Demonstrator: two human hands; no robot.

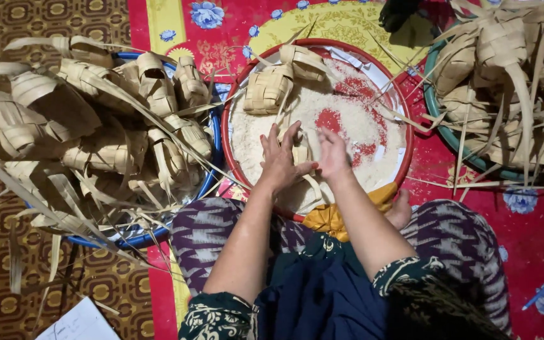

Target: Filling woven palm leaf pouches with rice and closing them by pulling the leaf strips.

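Observation:
My left hand and my right hand meet over a red round basin that holds white rice. Between them they hold a small woven palm-leaf pouch, mostly hidden by my fingers, with a leaf strip trailing down from it. Two more woven pouches lie on the rice at the basin's far left side. I sit cross-legged behind the basin in a purple patterned cloth.
A blue basin on my left is heaped with woven pouches and loose leaf strips. A green basin at the right holds several more. Beneath lie a red flowered mat and a brown patterned carpet. A sheet of paper lies at the lower left.

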